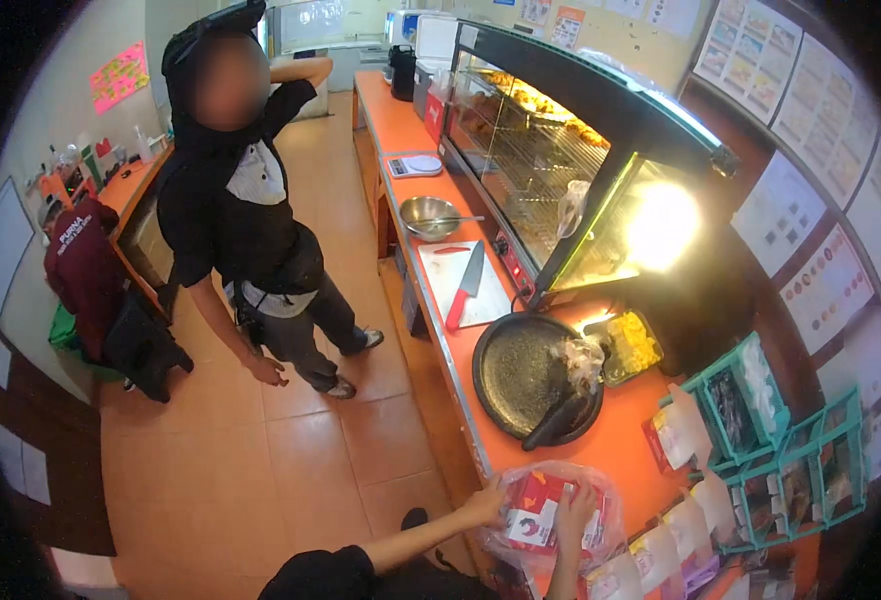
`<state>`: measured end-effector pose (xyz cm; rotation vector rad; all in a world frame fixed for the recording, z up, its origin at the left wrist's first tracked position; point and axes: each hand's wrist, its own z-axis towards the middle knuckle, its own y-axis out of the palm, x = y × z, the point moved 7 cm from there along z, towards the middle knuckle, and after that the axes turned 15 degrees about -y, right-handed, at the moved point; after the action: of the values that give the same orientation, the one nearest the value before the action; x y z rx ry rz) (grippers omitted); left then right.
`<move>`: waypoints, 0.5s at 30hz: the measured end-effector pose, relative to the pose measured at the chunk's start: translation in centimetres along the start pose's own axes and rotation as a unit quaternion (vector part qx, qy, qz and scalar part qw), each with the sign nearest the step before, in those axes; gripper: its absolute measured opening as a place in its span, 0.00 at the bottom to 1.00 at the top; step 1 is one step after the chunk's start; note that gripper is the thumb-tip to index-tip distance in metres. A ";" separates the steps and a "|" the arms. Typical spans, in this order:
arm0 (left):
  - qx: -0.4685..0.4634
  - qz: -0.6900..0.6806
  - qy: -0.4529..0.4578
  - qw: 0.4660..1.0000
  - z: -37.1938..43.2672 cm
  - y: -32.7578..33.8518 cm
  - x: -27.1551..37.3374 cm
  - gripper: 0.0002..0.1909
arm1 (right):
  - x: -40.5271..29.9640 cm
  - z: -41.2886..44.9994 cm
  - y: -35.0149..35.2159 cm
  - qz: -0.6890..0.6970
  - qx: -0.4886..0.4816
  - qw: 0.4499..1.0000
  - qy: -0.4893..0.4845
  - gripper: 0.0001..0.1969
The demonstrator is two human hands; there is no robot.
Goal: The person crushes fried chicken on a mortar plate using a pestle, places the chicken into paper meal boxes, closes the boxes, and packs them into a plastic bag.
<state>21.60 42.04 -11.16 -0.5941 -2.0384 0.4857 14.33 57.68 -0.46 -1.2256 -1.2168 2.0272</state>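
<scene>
A clear plastic bag (611, 517) surrounds a red and white cardboard box (536, 517) at the near end of the orange counter (628, 457). The box bears printing and a picture. My left hand (485, 504) grips the bag at the left side of the box. Across the right part of the box, my right hand (577, 510) holds the bag with its fingers bent; some fingertips are hard to make out. Just beyond the bag lies a round dark stone mortar (519, 375), with a dark pestle (557, 420) and crumpled plastic on it.
Past the mortar are a knife (467, 281) on a white cutting board (494, 300), a metal bowl (429, 217) and a lit glass food warmer (530, 150). Teal baskets (744, 397) and packets (658, 551) line the right. One person (245, 225) stands left; another (84, 262) sits behind.
</scene>
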 end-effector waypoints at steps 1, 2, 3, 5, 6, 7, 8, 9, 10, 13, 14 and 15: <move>0.003 0.004 -0.013 1.000 0.7 0.4 -0.5 0.53 | 2.5 -0.8 0.2 -0.082 0.022 0.994 0.075 0.28; 0.007 0.004 -0.013 1.000 0.7 0.3 0.1 0.53 | 4.3 -1.3 1.0 -0.081 0.024 0.994 0.073 0.28; 0.003 0.015 -0.008 1.000 0.3 0.2 1.2 0.50 | 6.7 -2.1 1.2 -0.137 0.031 0.981 0.137 0.31; 0.005 0.024 -0.010 1.000 0.0 0.0 1.8 0.48 | 9.7 -2.2 0.8 -0.188 0.034 0.963 0.193 0.34; 0.016 0.025 0.013 0.999 -0.3 0.0 2.2 0.46 | 10.8 -2.0 0.3 -0.181 0.029 0.958 0.222 0.35; 0.025 0.026 0.036 0.999 -0.5 -0.1 2.5 0.44 | 11.7 -2.0 0.3 -0.174 0.023 0.952 0.252 0.37; 0.028 0.024 0.031 0.999 -0.6 0.0 2.6 0.44 | 11.8 -2.1 -0.3 -0.174 0.082 0.951 0.242 0.36; 0.022 0.031 0.027 0.999 -0.9 -0.3 2.7 0.44 | 11.2 -1.5 -0.9 -0.171 0.079 0.953 0.237 0.36; 0.017 0.037 0.024 0.999 -1.0 -0.5 2.9 0.45 | 11.4 -1.2 -1.1 -0.130 0.031 0.951 0.277 0.35; 0.045 0.018 0.066 0.997 -1.0 -0.9 3.6 0.46 | 17.0 -1.0 -0.8 -0.118 0.058 0.954 0.271 0.32; 0.040 0.018 0.062 0.997 -1.6 -1.5 4.0 0.46 | 18.0 -0.7 -0.3 -0.083 -0.001 0.952 0.295 0.33; 0.034 0.018 0.062 0.997 -1.8 -1.6 4.3 0.46 | 18.5 -0.7 0.2 -0.049 -0.057 0.945 0.318 0.33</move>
<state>20.88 43.42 -6.52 -0.6061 -1.8891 0.5256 5.93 71.72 -9.07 -1.6628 -1.0449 1.3293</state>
